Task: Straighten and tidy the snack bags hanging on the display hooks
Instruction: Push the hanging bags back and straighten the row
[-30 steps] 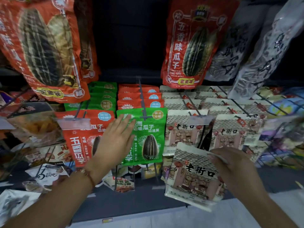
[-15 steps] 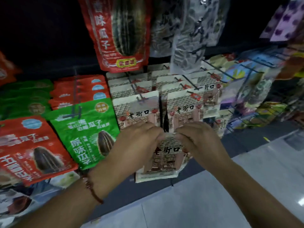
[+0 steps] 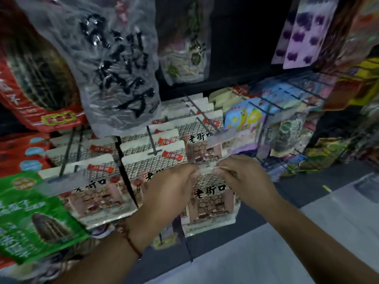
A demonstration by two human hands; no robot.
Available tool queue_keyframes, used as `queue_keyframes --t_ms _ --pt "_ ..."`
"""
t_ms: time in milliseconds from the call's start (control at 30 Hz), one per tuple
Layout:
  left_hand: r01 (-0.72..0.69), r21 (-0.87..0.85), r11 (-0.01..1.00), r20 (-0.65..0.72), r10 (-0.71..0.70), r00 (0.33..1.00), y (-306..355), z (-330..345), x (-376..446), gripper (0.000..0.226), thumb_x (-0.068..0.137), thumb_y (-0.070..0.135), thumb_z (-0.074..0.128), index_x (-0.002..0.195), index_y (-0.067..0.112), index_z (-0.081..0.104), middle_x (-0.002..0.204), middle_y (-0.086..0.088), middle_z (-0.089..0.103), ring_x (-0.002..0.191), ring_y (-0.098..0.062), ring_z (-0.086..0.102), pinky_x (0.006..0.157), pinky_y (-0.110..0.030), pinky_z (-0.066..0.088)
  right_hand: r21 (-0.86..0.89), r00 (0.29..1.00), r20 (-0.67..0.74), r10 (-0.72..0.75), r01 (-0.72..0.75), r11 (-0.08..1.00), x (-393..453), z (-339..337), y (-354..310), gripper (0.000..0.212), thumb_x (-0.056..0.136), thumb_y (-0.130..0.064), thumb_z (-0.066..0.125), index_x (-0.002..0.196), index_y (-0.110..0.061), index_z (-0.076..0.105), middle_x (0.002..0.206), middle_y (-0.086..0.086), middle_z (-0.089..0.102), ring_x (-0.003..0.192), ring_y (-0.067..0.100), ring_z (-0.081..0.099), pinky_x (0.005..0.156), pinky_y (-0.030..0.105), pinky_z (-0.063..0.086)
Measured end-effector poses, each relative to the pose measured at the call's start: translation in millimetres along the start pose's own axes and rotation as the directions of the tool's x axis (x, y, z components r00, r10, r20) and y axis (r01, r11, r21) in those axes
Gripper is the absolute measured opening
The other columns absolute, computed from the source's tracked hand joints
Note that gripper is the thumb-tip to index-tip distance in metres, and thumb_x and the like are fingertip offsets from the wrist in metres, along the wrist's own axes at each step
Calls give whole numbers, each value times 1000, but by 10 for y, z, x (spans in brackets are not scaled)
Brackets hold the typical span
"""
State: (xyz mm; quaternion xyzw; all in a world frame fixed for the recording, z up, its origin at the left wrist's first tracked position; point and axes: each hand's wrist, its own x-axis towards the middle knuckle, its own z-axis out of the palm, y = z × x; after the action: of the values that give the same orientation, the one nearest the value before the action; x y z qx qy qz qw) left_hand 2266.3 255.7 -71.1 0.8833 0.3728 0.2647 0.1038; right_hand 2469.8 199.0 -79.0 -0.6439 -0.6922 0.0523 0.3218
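Holding the loose white snack bag [image 3: 209, 203] by its top edge, both hands sit at the same height, in front of the lower row of hooks. Left hand [image 3: 172, 186] pinches the top-left corner, thumb and fingers curled onto the header. Right hand [image 3: 244, 177] pinches the top-right corner the same way. Neither hand is clearly nearer; the bag hangs between and below them.

Bag orientation: long axis roughly vertical, header up, printed face toward the camera, bottom seal tilted slightly down to the right. It hangs free from the hands; whether its hole is already on a hook is hidden by the fingers.

Just behind the fingertips is a plastic price tag [image 3: 220, 138] at the tip of a wire hook [image 3: 202, 112], which runs back and up to the left into a stack of matching white bags [image 3: 194, 121]. To the left, two more rows of the same bags [image 3: 98, 189] hang face-out and fairly square.

Judgement: the header lies just below and in front of that hook tip, so the coming move needs a short lift and a push away along the hook's axis.

Farther back, large hanging bags [image 3: 114, 64] fill the upper row, blurred.
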Motion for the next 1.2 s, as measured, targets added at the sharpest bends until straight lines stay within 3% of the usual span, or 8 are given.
queue_keyframes --t_ms 100,267,433,633,767,900,1033,1200 --pt "48 -19 999 -14 -48 999 -3 150 259 20 101 30 51 101 20 68 77 6 67 60 -11 58 53 -30 48 108 996 -33 87 -83 991 197 40 212 22 92 -39 61 93 -20 72 81 -10 61 78 10 56 66 22 43" --pt "62 -38 997 56 -60 997 -183 368 498 22 101 34 49 96 24 68 65 15 56 51 4 47 45 -16 33 202 977 30 209 -211 956 338 200 425 15 90 -38 65 79 -29 70 76 -6 63 73 11 60 66 35 49" --pt "52 -99 994 -20 -55 998 -231 512 680 17 99 31 55 97 24 71 63 20 50 44 6 38 40 -14 24 340 963 49 264 -264 902 474 109 599 12 87 -32 70 75 -32 70 74 -14 63 72 5 62 65 22 47" --pt "77 -187 979 -140 -105 985 -188 469 836 15 92 22 62 102 21 74 71 26 55 49 8 50 41 -2 29 404 989 100 113 -144 903 801 -67 765 21 87 -18 72 80 -38 73 78 -22 63 72 0 60 61 10 40" --pt "128 -151 980 -138 -149 979 -148 552 935 24 88 14 65 109 21 73 96 18 70 71 12 57 62 -1 44 422 984 171 58 -126 898 1037 -90 1024 11 85 -6 69 84 -14 76 75 -10 60 70 3 57 58 15 40" --pt "189 -176 966 -143 -214 966 -3 623 1015 24 83 13 72 106 22 73 93 18 70 76 10 62 63 -9 52 506 979 187 -82 -25 862 1215 -215 1179 30 73 -44 60 76 -18 75 74 -5 63 71 7 58 59 17 42" --pt "313 -203 928 -227 -356 907 78 683 919 29 88 1 62 108 19 72 94 23 66 67 12 62 58 -8 51 506 953 217 -213 77 859 1391 -210 1234 4 78 -30 70 75 -30 73 80 -12 66 77 7 62 63 18 47" --pt "380 -168 910 -302 -414 859 155 681 891 22 91 13 56 106 16 73 84 13 69 63 0 63 51 -8 45 531 929 260 -263 89 842 1484 -64 1198 31 76 -57 68 79 -27 76 76 -12 65 73 8 62 66 38 49"
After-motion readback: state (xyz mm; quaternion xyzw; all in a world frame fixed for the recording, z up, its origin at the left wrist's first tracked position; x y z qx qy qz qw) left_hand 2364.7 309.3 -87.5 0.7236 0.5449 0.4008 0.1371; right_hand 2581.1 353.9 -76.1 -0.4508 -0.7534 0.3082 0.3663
